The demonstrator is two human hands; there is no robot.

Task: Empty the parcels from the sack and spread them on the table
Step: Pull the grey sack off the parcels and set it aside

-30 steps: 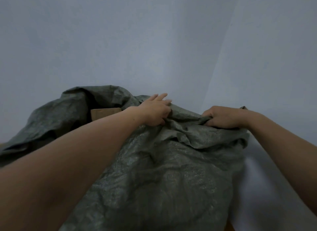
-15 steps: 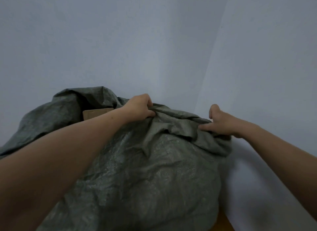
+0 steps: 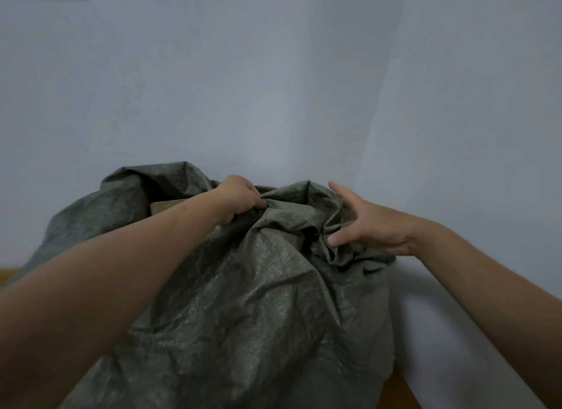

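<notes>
I see the grey-green sack (image 3: 243, 302) slumped on the wooden counter (image 3: 398, 390) in a corner of the walls (image 3: 273, 74). A brown parcel (image 3: 165, 206) peeks from its opening on the left. The left hand (image 3: 240, 198) clenches a fold at the sack's top. The right hand (image 3: 365, 226) is spread wide, holding nothing, beside the bunched cloth.

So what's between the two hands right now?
Only bunched folds of the grey-green sack, in the head view; left hand grips it, right hand open.

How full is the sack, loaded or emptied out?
Loaded: the sack bulges high, and the edge of a brown parcel shows inside its open top. How many parcels, cannot tell.
</notes>
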